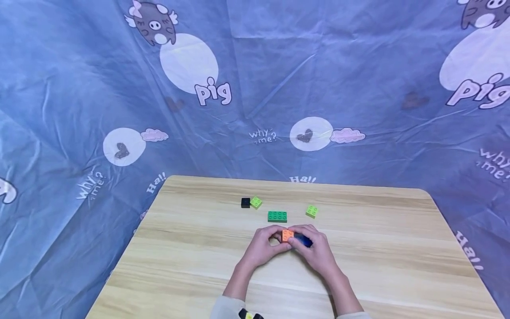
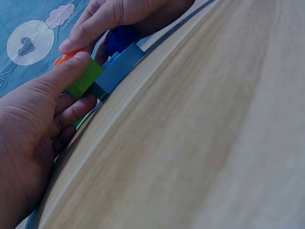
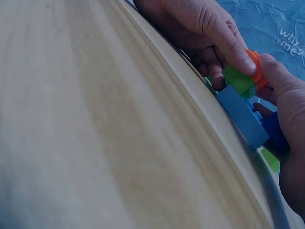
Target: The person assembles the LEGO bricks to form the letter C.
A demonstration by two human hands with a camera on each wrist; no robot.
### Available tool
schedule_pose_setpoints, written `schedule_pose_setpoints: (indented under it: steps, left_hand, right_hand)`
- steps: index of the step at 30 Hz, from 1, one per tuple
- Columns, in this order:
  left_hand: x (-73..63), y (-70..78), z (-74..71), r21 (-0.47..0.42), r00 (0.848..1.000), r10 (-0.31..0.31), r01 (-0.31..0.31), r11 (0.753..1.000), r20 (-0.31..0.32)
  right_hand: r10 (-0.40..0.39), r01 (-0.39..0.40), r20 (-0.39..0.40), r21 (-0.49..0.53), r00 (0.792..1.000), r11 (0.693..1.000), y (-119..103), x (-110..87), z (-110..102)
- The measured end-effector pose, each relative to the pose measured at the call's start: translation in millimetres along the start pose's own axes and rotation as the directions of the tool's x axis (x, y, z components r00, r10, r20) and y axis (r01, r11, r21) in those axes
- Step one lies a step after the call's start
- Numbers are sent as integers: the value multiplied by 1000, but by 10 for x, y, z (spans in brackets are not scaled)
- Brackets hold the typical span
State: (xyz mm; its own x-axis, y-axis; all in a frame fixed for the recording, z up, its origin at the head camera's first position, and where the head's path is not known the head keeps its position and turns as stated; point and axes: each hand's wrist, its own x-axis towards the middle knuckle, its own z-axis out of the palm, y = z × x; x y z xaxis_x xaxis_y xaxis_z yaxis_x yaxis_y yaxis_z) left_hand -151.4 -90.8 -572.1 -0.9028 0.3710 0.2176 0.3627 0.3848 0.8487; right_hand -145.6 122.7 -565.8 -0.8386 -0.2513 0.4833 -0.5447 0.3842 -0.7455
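Observation:
A small stack of toy building bricks sits low over the table between both hands. On top is an orange brick [image 1: 287,234], with a green brick [image 2: 89,78] beneath it. Below these lies a long light blue brick [image 2: 123,69], and a dark blue brick [image 3: 275,131] stands on its other end. My left hand [image 1: 263,248] pinches the orange and green bricks, thumb on the near side. From the right, my right hand [image 1: 318,251] holds the stack, its thumb against the orange brick and its palm beside the dark blue one. Some fingers are hidden behind the bricks.
Just beyond the hands lies a dark green brick [image 1: 277,216]. A lime brick [image 1: 312,211] is to its right. Farther left, a black brick [image 1: 245,203] sits beside another lime brick [image 1: 256,203]. A blue patterned cloth [image 1: 259,88] hangs behind the wooden table [image 1: 179,248].

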Motion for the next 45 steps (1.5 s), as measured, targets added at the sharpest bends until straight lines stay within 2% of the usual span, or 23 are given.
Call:
schedule_pose_setpoints:
  steps: [6,15,21,24,26,28,30,31,32,35,37,39,41,45]
  left_hand:
    - [6,15,-9,-14,1000,-5,5,1000,-1]
    - [8,24,-5,-8,1000,-20,20,1000,4]
    - [10,21,18,-1,1000,-5,5,1000,5]
    - [14,-5,-35,-7,999,4,-4,1000,42]
    - [18,-54,-127,-22,999,1,0,1000,45]
    - [22,-125,-272,-42,1000,-7,7,999,2]
    - [27,-205,-439,-92,995,-13,4,996,-97]
    - [32,-249,-519,-117,987,-20,2,993,-158]
    - [40,-292,-595,-135,975,-22,-8,991,-221]
    - [77,-408,-769,-123,923,-28,-21,992,-384]
    - [120,-469,-839,-80,893,-31,-6,997,-449]
    - [171,-526,-883,-34,878,-28,13,999,-478]
    - [232,-575,-911,-33,877,-27,13,999,-479]
    - [352,-629,-971,-19,908,-84,83,996,-411]
  right_hand:
    - [-38,38,-17,9,999,999,36,-11,15]
    - [-27,28,-32,34,999,999,22,-14,27]
    - [-30,32,-38,41,999,999,15,-27,6]
    - [-14,15,-30,35,999,999,21,-38,5]
    - [11,-10,-23,27,1000,1000,27,-40,9]
    - [41,-40,-15,18,999,999,33,-41,19]
    - [65,-65,-7,16,998,998,35,-41,31]
    - [72,-72,-5,18,997,997,36,-44,37]
    - [78,-78,-2,21,997,997,34,-47,41]
    - [88,-88,3,29,996,996,23,-56,45]
    - [101,-101,4,24,995,995,15,-56,35]
    - [125,-126,13,15,992,992,11,-53,21]
    - [150,-150,30,7,988,989,16,-45,3]
    - [189,-190,66,9,980,982,38,-34,-33]
